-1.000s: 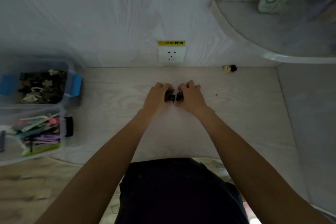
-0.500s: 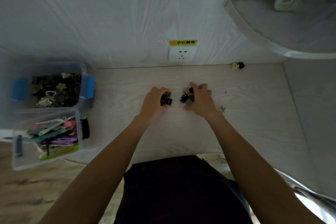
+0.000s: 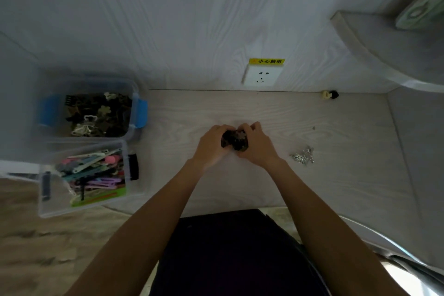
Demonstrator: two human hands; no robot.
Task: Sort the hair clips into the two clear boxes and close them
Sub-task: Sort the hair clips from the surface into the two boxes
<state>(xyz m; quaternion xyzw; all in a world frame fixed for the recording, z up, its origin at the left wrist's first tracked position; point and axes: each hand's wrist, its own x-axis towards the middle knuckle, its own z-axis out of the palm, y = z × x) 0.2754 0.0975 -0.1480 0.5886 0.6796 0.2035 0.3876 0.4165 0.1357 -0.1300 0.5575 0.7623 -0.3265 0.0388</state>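
- clips: a dark bunch (image 3: 235, 142) sits at mid-desk, cupped between both hands.
- far box (image 3: 91, 108), at the desk's left edge near the wall, is clear with blue latches, has no lid on and holds dark and pale claw clips.
- near box (image 3: 84, 175), touching the far box on its near side, is also open and holds long flat clips in pink, purple, teal and green; a black latch shows on its right side.
- desk (image 3: 336, 187) is pale wood grain.
- left hand (image 3: 211, 144) has its fingers curled round the left side of the dark bunch.
- right hand (image 3: 257, 144) curls round the right side of the same bunch, fingertips over its top.
- socket (image 3: 263, 76) on the wall, behind the hands, has a yellow label above it.
- silver clips (image 3: 304, 156), a small heap, lie on the desk right of the right hand, apart from it.
- a small yellow-and-black thing (image 3: 330, 95) lies by the wall, too small to tell.
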